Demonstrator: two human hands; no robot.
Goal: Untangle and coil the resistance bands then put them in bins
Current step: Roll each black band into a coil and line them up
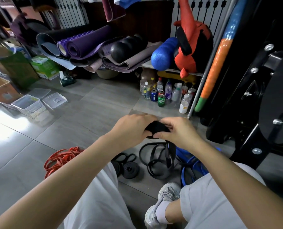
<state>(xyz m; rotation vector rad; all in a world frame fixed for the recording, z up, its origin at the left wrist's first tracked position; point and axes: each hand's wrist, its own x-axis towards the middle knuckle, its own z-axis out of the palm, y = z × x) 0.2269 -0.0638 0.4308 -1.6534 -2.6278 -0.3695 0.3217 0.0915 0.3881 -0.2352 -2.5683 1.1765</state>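
Both hands hold a partly rolled black resistance band (157, 128) in front of me above the floor. My left hand (130, 129) grips the roll from the left and my right hand (177, 131) pinches it from the right. The band's loose tail (169, 154) hangs down toward the floor. Below it lie a tangle of black bands (152, 161), two coiled black bands (129, 169), a heap of red bands (61, 159) at the left and blue bands (192, 164) at the right. Clear plastic bins (28, 104) stand on the floor at the left.
Cardboard boxes (0, 90) stand behind the bins. Rolled yoga mats (81, 45) and foam rollers (163, 53) lie at the back. Bottles and cans (167, 95) crowd the floor under a shelf. A black weight machine (261, 90) stands close on the right. My knees and a grey shoe (162, 205) are below.
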